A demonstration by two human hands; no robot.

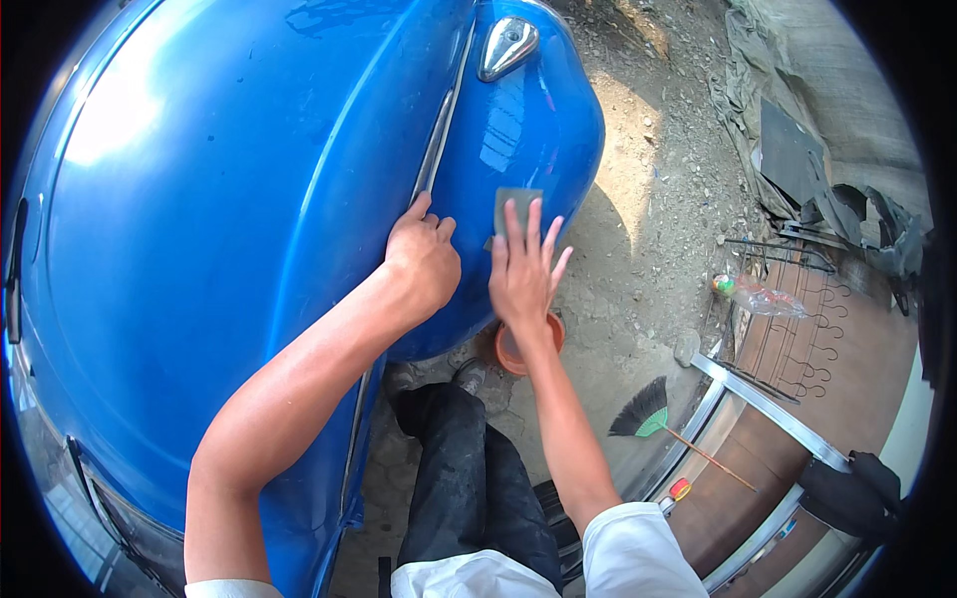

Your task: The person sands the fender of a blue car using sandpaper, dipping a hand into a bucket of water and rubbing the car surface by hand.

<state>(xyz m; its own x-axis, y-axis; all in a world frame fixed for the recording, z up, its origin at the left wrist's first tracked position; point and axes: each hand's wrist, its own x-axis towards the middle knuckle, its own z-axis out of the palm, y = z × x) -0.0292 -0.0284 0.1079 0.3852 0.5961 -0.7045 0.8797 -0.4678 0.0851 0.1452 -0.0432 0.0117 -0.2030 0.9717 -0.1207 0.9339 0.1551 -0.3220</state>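
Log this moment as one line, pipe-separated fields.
Left hand curled at silver trim strip | right hand spread over grey rectangular sheet on glossy blue fender | round orange container below

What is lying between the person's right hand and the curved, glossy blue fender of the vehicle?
In the head view, a grey-green rectangular sheet lies between the right hand and the blue fender; its material is unclear.

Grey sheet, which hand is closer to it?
Right. The right hand touches the grey sheet; the left hand is apart, left of it, by the silver trim.
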